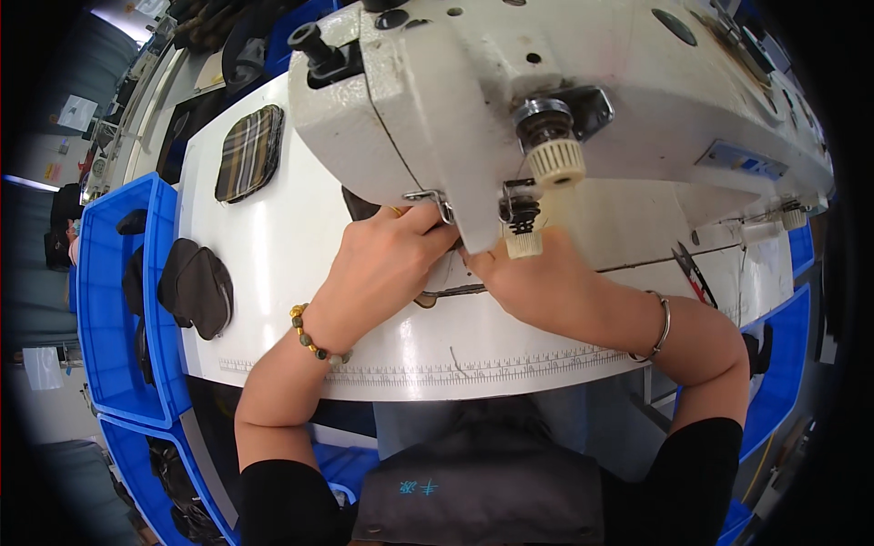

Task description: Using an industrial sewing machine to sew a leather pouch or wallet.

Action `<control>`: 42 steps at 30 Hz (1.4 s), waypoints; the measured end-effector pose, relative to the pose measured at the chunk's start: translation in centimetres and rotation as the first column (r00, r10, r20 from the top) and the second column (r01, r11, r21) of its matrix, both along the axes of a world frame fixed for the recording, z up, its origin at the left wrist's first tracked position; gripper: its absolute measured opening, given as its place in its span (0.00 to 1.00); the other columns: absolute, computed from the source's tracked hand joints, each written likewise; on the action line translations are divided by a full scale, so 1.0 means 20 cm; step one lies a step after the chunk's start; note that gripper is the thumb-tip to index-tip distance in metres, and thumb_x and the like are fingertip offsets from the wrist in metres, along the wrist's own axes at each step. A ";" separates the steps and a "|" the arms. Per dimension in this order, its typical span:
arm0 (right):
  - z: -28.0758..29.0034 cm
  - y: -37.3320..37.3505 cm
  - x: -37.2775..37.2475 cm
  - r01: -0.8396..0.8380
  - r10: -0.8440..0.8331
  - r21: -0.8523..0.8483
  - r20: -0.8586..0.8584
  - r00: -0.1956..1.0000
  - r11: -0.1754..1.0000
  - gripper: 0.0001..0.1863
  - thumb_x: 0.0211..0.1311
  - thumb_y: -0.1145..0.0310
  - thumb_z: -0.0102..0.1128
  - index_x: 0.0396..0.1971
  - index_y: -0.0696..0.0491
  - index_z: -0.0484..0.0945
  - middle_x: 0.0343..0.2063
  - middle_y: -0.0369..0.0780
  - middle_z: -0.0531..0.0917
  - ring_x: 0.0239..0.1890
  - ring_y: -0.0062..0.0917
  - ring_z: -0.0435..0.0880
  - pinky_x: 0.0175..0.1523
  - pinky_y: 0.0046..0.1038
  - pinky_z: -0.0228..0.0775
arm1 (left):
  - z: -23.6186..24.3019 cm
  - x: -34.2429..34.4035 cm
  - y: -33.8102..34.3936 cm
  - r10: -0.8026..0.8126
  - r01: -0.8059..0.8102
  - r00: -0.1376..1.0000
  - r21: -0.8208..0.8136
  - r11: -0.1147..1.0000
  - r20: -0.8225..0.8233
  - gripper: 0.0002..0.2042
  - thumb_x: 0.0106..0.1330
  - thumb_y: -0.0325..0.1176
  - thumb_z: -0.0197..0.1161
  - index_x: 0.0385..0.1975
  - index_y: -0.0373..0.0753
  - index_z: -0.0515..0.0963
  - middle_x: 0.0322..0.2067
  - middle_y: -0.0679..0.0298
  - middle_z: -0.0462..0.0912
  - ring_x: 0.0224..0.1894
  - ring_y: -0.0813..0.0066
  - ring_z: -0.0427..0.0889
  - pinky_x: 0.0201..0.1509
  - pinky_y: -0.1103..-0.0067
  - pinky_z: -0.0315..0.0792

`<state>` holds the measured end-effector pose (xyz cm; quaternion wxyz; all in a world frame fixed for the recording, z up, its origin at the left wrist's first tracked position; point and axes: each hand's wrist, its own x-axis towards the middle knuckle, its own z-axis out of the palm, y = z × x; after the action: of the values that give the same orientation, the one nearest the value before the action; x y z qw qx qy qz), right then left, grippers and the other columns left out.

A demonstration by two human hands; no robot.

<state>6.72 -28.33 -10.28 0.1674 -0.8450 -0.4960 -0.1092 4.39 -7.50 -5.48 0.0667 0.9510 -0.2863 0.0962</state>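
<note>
A white sewing machine [437, 118] overhangs both of my hands and hides its needle area. My left hand [382, 259] is closed with its fingers bent against a dark fabric piece [360, 207], part of which shows beyond the knuckles. Close by on the right, my right hand [542, 287] has its thumb and finger pressed together beside the left fingertips. A dark edge shows between the two hands, but what the right fingers pinch is too covered to make out. Below the left hand a small brown-edged bit [425, 300] lies by the slot in the table.
On the white table [273, 355] lie a plaid fabric piece [250, 153], stacked dark fabric pieces [197, 288] and red-handled snips [695, 275]. A printed ruler [510, 369] runs along the near edge. Blue bins [171, 300] stand left, another [790, 364] right.
</note>
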 end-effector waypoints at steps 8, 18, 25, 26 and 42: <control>0.01 -0.02 0.04 -0.004 0.005 0.067 -0.005 1.000 0.998 0.01 0.44 0.74 0.61 0.19 0.53 0.78 0.13 0.40 0.75 0.18 0.35 0.80 0.21 0.34 0.70 | -0.02 0.02 0.02 0.003 -0.003 1.000 0.001 1.000 0.024 0.14 0.54 0.27 0.68 0.41 0.45 0.86 0.29 0.67 0.79 0.30 0.67 0.81 0.31 0.73 0.75; -0.02 0.02 -0.01 0.027 -0.027 -0.001 0.070 0.997 1.000 0.22 0.48 0.72 0.60 0.48 0.56 0.82 0.12 0.37 0.76 0.15 0.29 0.79 0.20 0.32 0.68 | -0.08 0.07 0.11 0.000 -0.011 0.999 -0.273 0.962 -0.042 0.16 0.53 0.22 0.66 0.40 0.46 0.86 0.29 0.64 0.83 0.30 0.65 0.83 0.31 0.75 0.75; 0.02 0.04 -0.03 -0.038 0.034 -0.082 -0.046 0.998 0.996 0.19 0.48 0.74 0.61 0.44 0.60 0.82 0.13 0.38 0.79 0.16 0.30 0.81 0.19 0.33 0.68 | -0.01 0.01 0.04 -0.016 0.011 0.999 -0.136 0.991 -0.038 0.16 0.52 0.23 0.68 0.41 0.48 0.87 0.29 0.65 0.81 0.30 0.66 0.81 0.32 0.74 0.75; 0.03 0.04 -0.03 -0.040 0.036 -0.082 -0.045 0.998 0.996 0.19 0.48 0.74 0.61 0.44 0.60 0.82 0.13 0.38 0.79 0.16 0.30 0.81 0.19 0.33 0.68 | -0.01 0.01 0.03 -0.002 -0.002 0.999 -0.125 0.992 -0.032 0.15 0.52 0.25 0.67 0.40 0.47 0.87 0.29 0.67 0.81 0.31 0.65 0.81 0.34 0.74 0.76; 0.02 0.00 0.01 -0.024 0.023 -0.020 -0.045 0.999 1.000 0.02 0.46 0.75 0.60 0.21 0.51 0.79 0.12 0.41 0.75 0.17 0.35 0.80 0.21 0.36 0.69 | -0.05 -0.01 -0.03 0.120 -0.143 0.988 -0.296 0.944 -0.094 0.07 0.60 0.23 0.66 0.37 0.38 0.86 0.27 0.59 0.81 0.27 0.62 0.80 0.32 0.72 0.74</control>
<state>6.98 -28.39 -9.81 0.1712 -0.8431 -0.5030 -0.0833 4.25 -8.14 -6.52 0.2155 0.9494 -0.2015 0.1075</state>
